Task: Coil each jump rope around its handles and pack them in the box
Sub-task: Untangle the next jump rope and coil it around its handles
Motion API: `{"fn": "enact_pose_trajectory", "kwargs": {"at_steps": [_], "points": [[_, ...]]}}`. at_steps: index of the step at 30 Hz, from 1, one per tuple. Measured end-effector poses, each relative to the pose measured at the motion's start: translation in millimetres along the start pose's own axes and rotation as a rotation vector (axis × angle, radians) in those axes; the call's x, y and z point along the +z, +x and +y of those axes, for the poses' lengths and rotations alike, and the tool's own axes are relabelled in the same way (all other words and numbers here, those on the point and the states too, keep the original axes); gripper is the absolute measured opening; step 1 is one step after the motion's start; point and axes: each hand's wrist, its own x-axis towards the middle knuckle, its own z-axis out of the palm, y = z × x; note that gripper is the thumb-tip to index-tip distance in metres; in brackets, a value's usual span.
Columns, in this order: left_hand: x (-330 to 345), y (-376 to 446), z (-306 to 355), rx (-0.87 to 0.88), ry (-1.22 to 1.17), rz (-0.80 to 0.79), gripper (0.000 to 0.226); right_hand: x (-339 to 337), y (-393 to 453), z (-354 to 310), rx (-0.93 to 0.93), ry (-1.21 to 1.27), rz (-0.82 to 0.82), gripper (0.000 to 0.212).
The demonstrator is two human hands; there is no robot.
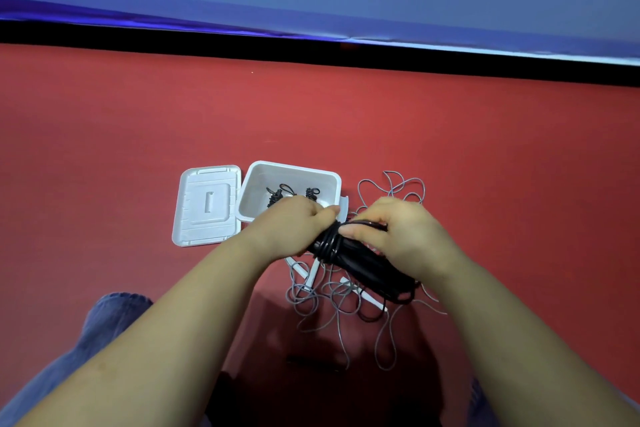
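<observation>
The black jump rope [360, 262], its cord wound round the paired handles, is held just in front of the white box [289, 189], with the left hand [298, 222] gripping its far end and the right hand [403, 236] curled over the coils, fingers pinching the cord. Below it, a loose grey rope [346, 302] with white handles sprawls on the red floor [138, 132]. The box holds two coiled black ropes [292, 193], and its lid [207, 205] lies flat against the box's left side.

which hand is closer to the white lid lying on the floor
Left. The left hand sits just right of the lid, in front of the box; the right hand is farther right, beyond the black rope bundle.
</observation>
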Motion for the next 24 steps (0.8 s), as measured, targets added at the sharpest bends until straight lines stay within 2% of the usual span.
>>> {"fn": "enact_pose_trajectory", "kwargs": {"at_steps": [2,4,7,10,13,15,17,19,24], "points": [[0,-2,2,0.057,-0.053,-0.04,0.054,2,0,2,0.043,0.081,-0.119,0.046],[-1,-5,3,0.087,-0.116,-0.046,0.052,3,2,1,0.045,0.165,-0.164,0.053],[-4,-8,6,0.118,-0.205,-0.051,0.052,-1,2,-4,0.088,0.272,-0.215,0.047],[-7,-12,10,0.12,-0.294,-0.09,0.056,-5,1,-7,0.233,0.575,-0.299,0.046],[-10,-14,17,0.089,-0.414,-0.101,0.056,-4,2,-9,0.322,0.767,-0.273,0.044],[-8,-13,19,0.062,-0.463,-0.091,0.052,4,4,-10,0.378,0.894,-0.188,0.04],[-5,-10,18,0.004,-0.515,-0.075,0.047,13,5,-10,0.385,0.894,-0.12,0.042],[-3,-7,17,-0.048,-0.54,-0.049,0.046,24,5,-10,0.331,0.847,-0.146,0.043],[-6,1,14,-0.121,-0.454,0.145,0.053,30,5,-22,0.475,0.88,-0.205,0.037]]}}
